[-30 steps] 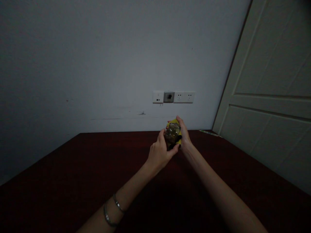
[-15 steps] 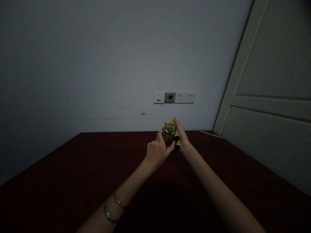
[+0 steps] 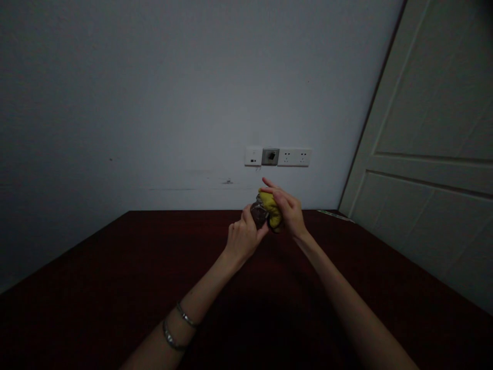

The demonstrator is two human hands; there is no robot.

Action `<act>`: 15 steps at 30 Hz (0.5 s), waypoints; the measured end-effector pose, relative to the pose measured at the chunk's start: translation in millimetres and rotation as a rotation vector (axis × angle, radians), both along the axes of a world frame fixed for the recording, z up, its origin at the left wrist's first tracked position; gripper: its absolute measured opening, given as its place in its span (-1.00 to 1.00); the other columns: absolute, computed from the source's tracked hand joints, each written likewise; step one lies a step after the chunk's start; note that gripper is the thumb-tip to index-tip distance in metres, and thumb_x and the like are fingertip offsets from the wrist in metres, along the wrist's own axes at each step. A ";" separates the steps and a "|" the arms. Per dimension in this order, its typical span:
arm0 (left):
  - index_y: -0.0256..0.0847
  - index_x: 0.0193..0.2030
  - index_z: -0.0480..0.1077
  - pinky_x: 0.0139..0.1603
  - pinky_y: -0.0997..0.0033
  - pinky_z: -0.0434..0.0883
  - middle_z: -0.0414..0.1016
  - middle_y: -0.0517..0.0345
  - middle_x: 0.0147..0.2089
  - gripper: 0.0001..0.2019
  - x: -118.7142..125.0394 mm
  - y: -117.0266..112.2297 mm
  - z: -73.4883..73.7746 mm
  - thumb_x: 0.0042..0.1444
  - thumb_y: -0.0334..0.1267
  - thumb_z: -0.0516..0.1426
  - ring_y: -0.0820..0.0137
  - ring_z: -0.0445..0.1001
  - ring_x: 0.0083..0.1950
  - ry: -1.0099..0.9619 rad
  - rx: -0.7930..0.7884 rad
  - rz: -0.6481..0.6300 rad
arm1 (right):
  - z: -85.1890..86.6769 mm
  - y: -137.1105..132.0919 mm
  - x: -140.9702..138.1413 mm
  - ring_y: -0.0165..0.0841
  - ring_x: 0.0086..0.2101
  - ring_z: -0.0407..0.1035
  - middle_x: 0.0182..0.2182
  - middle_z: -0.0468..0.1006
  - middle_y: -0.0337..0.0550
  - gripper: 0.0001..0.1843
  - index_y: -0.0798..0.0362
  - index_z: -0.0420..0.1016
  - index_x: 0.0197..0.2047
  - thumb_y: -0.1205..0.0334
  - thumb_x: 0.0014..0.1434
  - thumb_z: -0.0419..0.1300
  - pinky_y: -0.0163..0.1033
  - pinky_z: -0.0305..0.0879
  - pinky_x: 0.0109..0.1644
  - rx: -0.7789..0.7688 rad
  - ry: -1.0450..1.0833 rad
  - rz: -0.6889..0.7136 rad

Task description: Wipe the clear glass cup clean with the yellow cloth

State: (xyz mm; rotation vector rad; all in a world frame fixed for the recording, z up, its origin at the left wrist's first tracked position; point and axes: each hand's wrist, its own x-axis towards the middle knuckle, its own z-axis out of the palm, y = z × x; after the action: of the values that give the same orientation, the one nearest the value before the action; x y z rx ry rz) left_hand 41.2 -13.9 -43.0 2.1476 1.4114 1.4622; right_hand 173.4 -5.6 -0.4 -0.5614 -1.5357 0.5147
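Both my hands are raised above a dark red table (image 3: 115, 277), close together. My left hand (image 3: 242, 239) is closed round a small clear glass jar (image 3: 259, 215) with dark contents I cannot make out. My right hand (image 3: 288, 210) presses a yellow cloth (image 3: 270, 211) against the jar's right side, fingers curled over the cloth and one finger sticking out. Two bracelets sit on my left wrist (image 3: 177, 329).
A white wall stands behind the table with a row of sockets and a switch (image 3: 277, 156). A white panelled door (image 3: 431, 154) fills the right side. A thin flat strip (image 3: 335, 215) lies at the table's far right corner.
The jar and cloth have moved slightly left and up. My right hand has come round over the top, bunching the yellow cloth on the jar, which was flatter behind it before.
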 end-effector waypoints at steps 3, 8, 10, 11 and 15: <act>-0.36 0.19 0.03 -0.16 0.18 0.39 0.49 -0.25 -0.07 -0.44 -0.2 0.2 1.5 0.15 -0.07 0.05 0.04 0.53 -0.14 0.286 0.024 0.120 | -1.6 5.2 0.5 -0.22 0.00 0.34 -0.03 0.49 -0.16 -0.59 -0.07 0.51 -0.08 -0.09 0.08 0.15 -0.09 0.19 0.12 -0.115 0.016 0.024; -0.39 0.24 -0.04 -0.19 0.17 0.42 0.52 -0.23 -0.14 -0.40 -1.0 2.1 -0.3 0.18 -0.07 0.02 0.06 0.54 -0.14 0.372 0.054 0.169 | -0.2 6.5 1.9 -0.27 -0.17 0.39 -0.16 0.50 -0.21 -0.35 -0.08 0.37 0.05 0.09 -0.16 0.36 -0.15 0.32 -0.04 -0.217 -0.061 0.059; -0.37 0.26 -0.05 -0.18 0.15 0.43 0.52 -0.22 -0.13 -0.39 -2.2 3.5 -1.8 0.18 -0.08 0.02 0.06 0.54 -0.13 0.353 0.056 0.139 | 0.2 7.6 2.0 -0.26 -0.17 0.39 -0.16 0.50 -0.18 -0.35 -0.06 0.38 0.02 0.13 -0.20 0.38 -0.12 0.32 -0.04 -0.242 -0.046 0.025; -0.36 0.27 -0.06 -0.17 0.13 0.42 0.52 -0.22 -0.12 -0.38 -3.3 4.7 -2.4 0.17 -0.08 0.03 0.05 0.53 -0.12 0.337 0.057 0.113 | 0.2 8.5 2.2 -0.25 -0.17 0.39 -0.16 0.50 -0.17 -0.35 -0.04 0.39 0.01 0.13 -0.21 0.38 -0.10 0.32 -0.03 -0.259 -0.035 0.008; -0.32 0.30 -0.11 -0.12 0.06 0.41 0.48 -0.20 -0.08 -0.23 -11.0 13.4 -2.0 0.07 -0.01 0.13 0.07 0.51 -0.12 0.182 0.031 -0.126 | -0.8 13.5 6.4 -0.22 -0.12 0.39 -0.13 0.51 -0.13 -0.34 -0.02 0.39 0.00 0.14 -0.23 0.38 -0.05 0.29 0.04 -0.331 0.003 0.005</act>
State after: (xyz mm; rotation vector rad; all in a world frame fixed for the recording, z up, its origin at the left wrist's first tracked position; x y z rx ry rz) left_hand 30.2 -0.5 -45.0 2.3931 1.2887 1.2807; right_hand 179.7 7.9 -1.2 -0.8096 -1.4578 0.7811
